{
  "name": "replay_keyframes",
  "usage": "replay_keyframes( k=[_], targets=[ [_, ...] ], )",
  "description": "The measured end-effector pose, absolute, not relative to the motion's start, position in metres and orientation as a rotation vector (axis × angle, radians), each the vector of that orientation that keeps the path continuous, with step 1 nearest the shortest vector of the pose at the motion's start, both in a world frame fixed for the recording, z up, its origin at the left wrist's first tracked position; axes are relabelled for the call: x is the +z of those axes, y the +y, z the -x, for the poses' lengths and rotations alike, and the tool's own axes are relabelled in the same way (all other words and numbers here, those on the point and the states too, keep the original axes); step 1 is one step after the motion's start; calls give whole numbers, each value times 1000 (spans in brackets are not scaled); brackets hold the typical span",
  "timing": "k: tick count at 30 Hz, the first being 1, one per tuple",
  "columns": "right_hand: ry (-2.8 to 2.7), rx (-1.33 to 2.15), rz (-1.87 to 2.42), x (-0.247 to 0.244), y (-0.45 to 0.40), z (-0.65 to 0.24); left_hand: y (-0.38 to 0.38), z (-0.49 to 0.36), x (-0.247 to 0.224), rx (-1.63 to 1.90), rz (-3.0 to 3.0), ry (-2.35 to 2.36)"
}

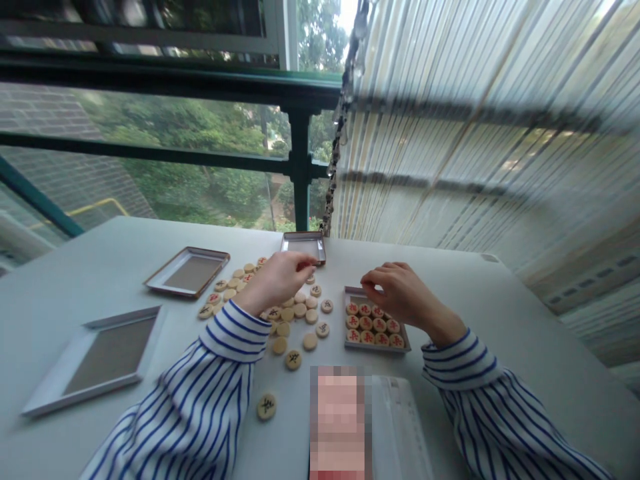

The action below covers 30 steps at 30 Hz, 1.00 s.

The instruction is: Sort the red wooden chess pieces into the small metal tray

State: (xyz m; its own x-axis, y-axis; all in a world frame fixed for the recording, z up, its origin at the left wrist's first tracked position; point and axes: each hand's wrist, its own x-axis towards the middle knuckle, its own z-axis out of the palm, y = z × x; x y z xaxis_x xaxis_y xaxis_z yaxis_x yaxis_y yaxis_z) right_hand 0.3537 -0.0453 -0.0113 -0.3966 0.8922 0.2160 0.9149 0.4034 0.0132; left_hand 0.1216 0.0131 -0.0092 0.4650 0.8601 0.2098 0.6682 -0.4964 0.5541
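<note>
My left hand (283, 277) is over the loose Chinese chess pieces (300, 310), thumb and fingertips pinched together. Whatever is between those fingertips, if anything, is too small to make out. My right hand (403, 293) hovers at the far right part of a shallow grey box (377, 345), its fingers curled and closed; their tips hide any piece in them. Rows of red-lettered chess pieces (367, 323) stand face up inside the box. The loose pieces are pale wooden discs, some blank side up, others with black or red characters.
An open tray (200, 293) and a larger grey-white lid (143, 377) lie at the left. Another small tray (315, 261) sits by the far edge. One black-lettered piece (267, 406) lies apart near me. A whitish flat object (403, 427) is beside a pixelated patch in front.
</note>
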Motion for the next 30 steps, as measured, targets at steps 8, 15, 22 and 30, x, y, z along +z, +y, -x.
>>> replay_keyframes(
  k=[8,15,22,30],
  targets=[
    [-2439,-231,1579,-14,-46,-351,25,-83,5,654,-2370,1519],
    [-2452,-182,1519,-13,-48,-344,29,-58,-9,438,-2395,1524],
    [-2480,-118,1461,-11,-43,-319,34,-50,-25,126,-2483,1456],
    [-2558,-96,1304,-5,-24,-279,27,-59,-28,19,-2612,1501]
  ],
)
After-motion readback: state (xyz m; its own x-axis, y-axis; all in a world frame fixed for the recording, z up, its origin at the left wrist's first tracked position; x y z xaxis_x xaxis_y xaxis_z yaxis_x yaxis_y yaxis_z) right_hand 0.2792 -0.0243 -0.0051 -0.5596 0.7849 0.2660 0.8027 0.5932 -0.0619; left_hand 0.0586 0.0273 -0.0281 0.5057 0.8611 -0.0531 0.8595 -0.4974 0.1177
